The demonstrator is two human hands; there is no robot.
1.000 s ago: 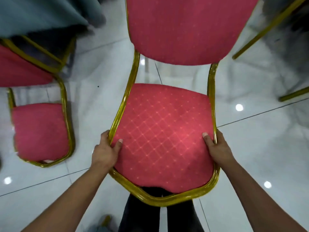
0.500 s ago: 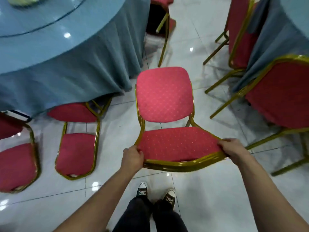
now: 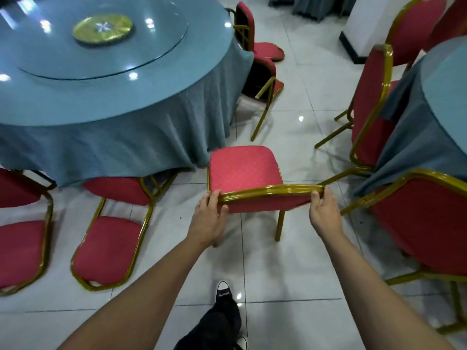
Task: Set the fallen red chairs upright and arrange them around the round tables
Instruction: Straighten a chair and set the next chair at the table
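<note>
A red chair with a gold frame (image 3: 242,168) stands on its legs just off the big round table (image 3: 101,97), seat toward the blue cloth. I am behind it. My left hand (image 3: 209,215) grips the left end of the backrest's top rail, and my right hand (image 3: 324,213) grips the right end. Two more red chairs (image 3: 108,248) (image 3: 20,248) lie fallen on their backs at the left, their seats tucked under the tablecloth.
A second blue-clothed table (image 3: 442,97) sits at the right, with red chairs (image 3: 369,104) (image 3: 424,223) close around it. Beyond the big table, two chairs (image 3: 262,79) lean together. A white pillar (image 3: 366,21) stands at the back. My shoe (image 3: 223,291) is on the glossy tiles.
The chair has swung up from lying on its back to standing on its legs. My hands have stayed on the top of its backrest, and my view has lifted toward the table.
</note>
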